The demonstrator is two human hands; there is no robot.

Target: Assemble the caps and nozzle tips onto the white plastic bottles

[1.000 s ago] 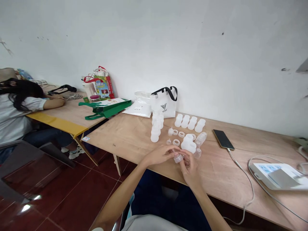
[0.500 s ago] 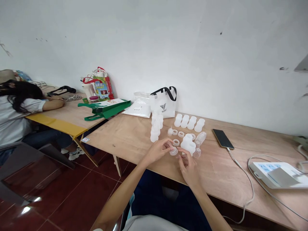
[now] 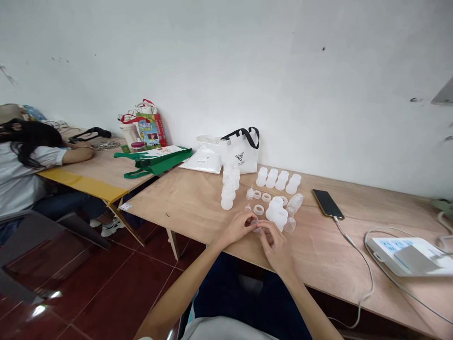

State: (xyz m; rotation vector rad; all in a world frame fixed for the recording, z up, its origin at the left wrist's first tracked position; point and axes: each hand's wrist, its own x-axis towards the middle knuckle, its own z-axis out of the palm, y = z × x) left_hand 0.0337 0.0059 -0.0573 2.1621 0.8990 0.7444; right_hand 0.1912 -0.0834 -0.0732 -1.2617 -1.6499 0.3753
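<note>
Between the fingertips of my left hand [image 3: 238, 228] and my right hand [image 3: 275, 242] is a small translucent collar ring [image 3: 255, 225], which both hands pinch; fingers partly cover it. Just beyond lie another loose collar ring [image 3: 258, 209] and a clear teat-like piece [image 3: 247, 208]. More rings [image 3: 266, 197] and a pointed clear teat piece [image 3: 250, 193] sit farther back. Close to my right hand is a cluster of frosted white bottles [image 3: 276, 215], with clear domed caps [image 3: 295, 202] along its right side.
Frosted bottles stand in a row [image 3: 272, 178] near the wall and in a group [image 3: 227, 196] to the left. Behind them are a white bag [image 3: 244, 156] and a plastic pouch [image 3: 204, 158]. A charging phone [image 3: 328, 204] and power strip [image 3: 406, 255] lie right. A person leans on the neighbouring table.
My left fingers have come down and closed round the collar ring, and my right fingers now meet them at it. The clear teat piece beyond my left hand has come into view.
</note>
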